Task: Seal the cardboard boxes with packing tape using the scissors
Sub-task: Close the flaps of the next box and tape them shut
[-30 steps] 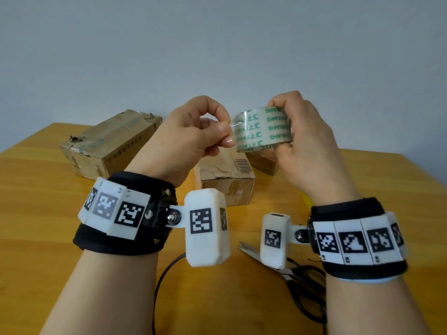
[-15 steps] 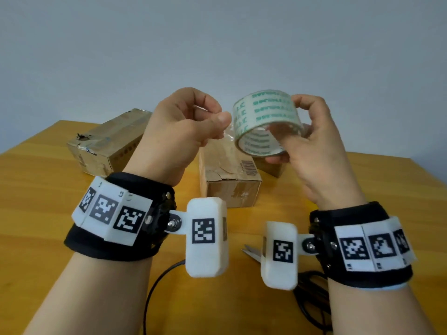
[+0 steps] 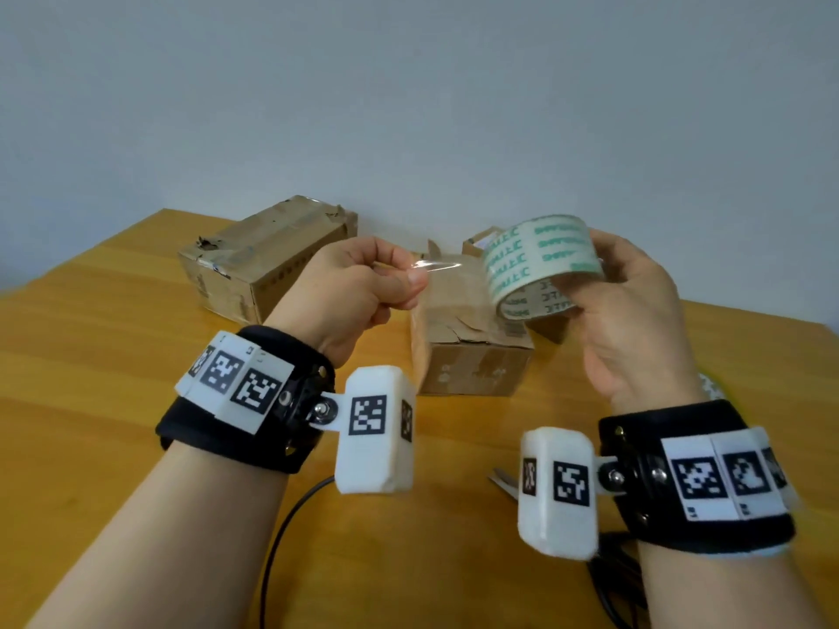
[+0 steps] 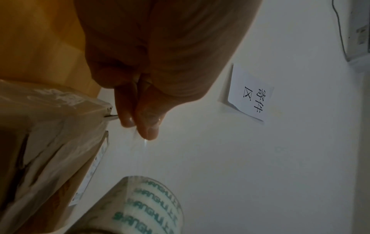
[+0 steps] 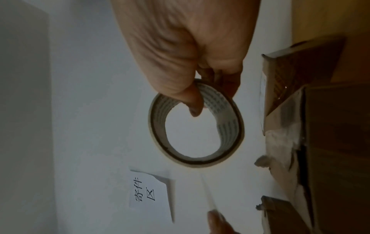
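Observation:
My right hand (image 3: 626, 311) holds a roll of clear packing tape (image 3: 540, 261) with green print, thumb inside the ring (image 5: 195, 107), above the table. My left hand (image 3: 363, 292) pinches the free end of the tape strip (image 3: 442, 265), which stretches from the roll to my thumb and forefinger (image 4: 148, 126). A small cardboard box (image 3: 472, 351) with torn flaps sits right below the strip. A longer box (image 3: 263, 261) lies at the back left, a third box (image 3: 481, 240) behind the roll. The scissors (image 3: 504, 481) lie near the front, mostly hidden behind my right wrist.
The wooden table (image 3: 91, 356) ends at a plain wall behind the boxes. A black cable (image 3: 290, 519) runs off the front edge under my left forearm. A paper note (image 4: 250, 95) with characters hangs on the wall.
My hands have drawn apart: the left pulled the tape end to the left, the right moved the roll right. A short strip now spans between them. The view has tilted down a little.

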